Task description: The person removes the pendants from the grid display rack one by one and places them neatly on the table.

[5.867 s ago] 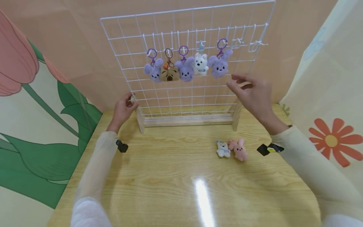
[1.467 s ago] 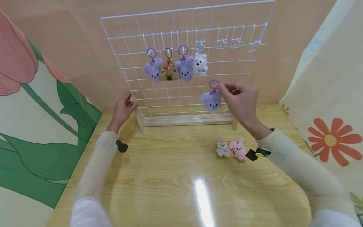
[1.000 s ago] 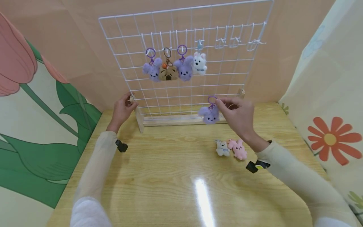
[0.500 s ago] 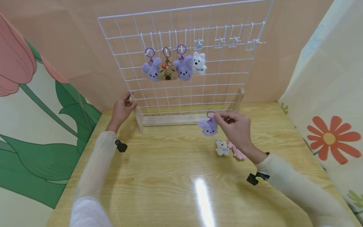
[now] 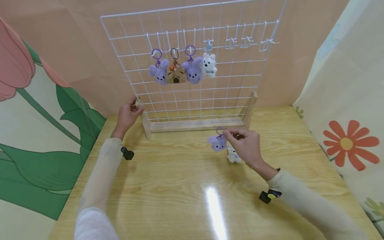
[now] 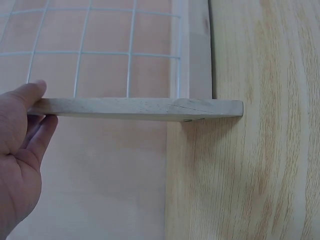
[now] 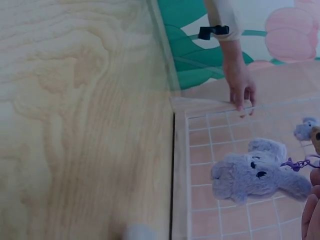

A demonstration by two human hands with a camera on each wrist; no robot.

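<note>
My right hand [image 5: 246,144] pinches the ring of a purple plush keychain [image 5: 218,143], which hangs just above the table in front of the rack. In the right wrist view the same purple plush keychain [image 7: 252,172] dangles from a purple chain, with only some fingers [image 7: 312,210] showing. A white plush keychain [image 5: 233,155] lies on the table, partly covered by my right hand. My left hand [image 5: 127,115] grips the top of the rack's left wooden upright; the left wrist view shows thumb and fingers around that upright [image 6: 135,107].
A white wire grid rack [image 5: 192,98] stands at the table's back. From its hooks hang two purple plush keychains, a brown plush keychain [image 5: 176,76] and a white plush keychain [image 5: 209,65]. Several hooks [image 5: 246,41] at the right carry nothing. Wood-grain table [image 5: 168,186] lies in front.
My right hand has taken the purple plush keychain off its hook and lowered it toward the table. It now hides the pink plush keychain. My left hand keeps its grip on the upright.
</note>
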